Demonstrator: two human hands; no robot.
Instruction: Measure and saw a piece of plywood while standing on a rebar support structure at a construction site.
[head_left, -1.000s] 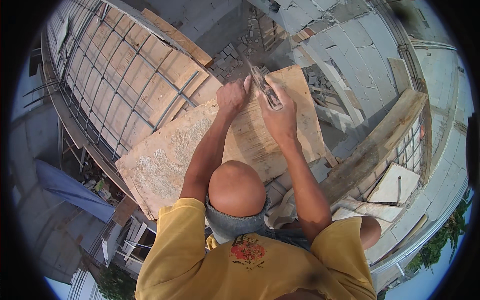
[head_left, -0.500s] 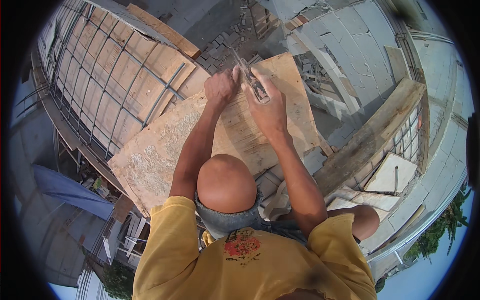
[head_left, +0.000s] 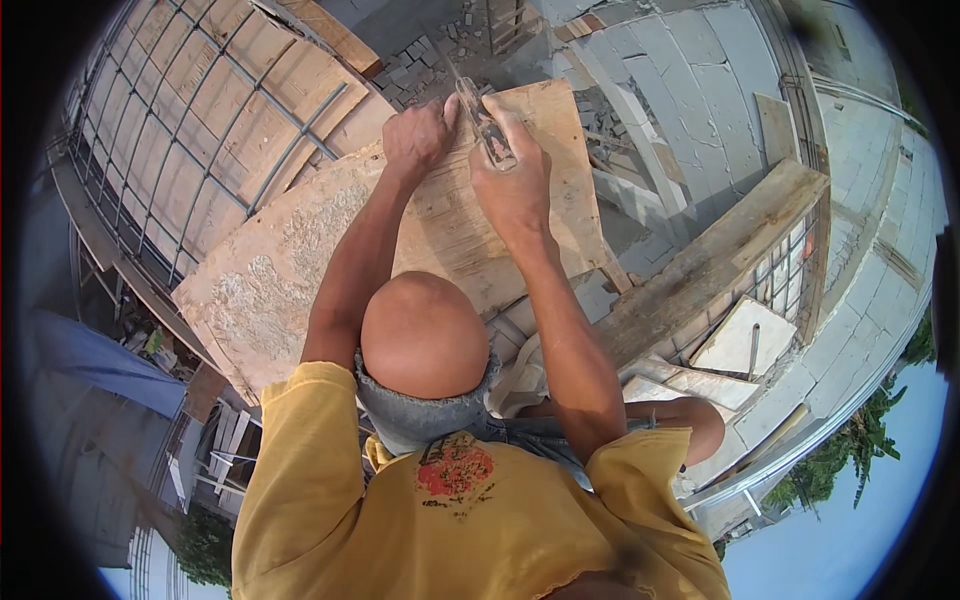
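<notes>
My right hand (head_left: 508, 180) is wrapped round the worn handle of a hand saw (head_left: 490, 128), whose thin blade points away from me past the far edge of a plywood board (head_left: 542, 220). My left hand (head_left: 416, 140) is curled over that edge, gripping the board just left of the blade, thumb beside it. The board has pale crusted patches on its left part. My bare knee (head_left: 422, 328) rises between my forearms at the board's near side.
Steel mesh (head_left: 205, 120) lies over boards at upper left. A long weathered plank (head_left: 700, 270) runs along the right, near loose panels (head_left: 745, 338). Beyond the board, a drop shows rubble (head_left: 408, 75) below. Light block walls (head_left: 690, 110) stand upper right; blue sheeting (head_left: 110, 355) hangs lower left.
The whole scene, board and both hands included, has shifted up and left in the view. My hands keep their grips on the saw and board, with little visible change between them.
</notes>
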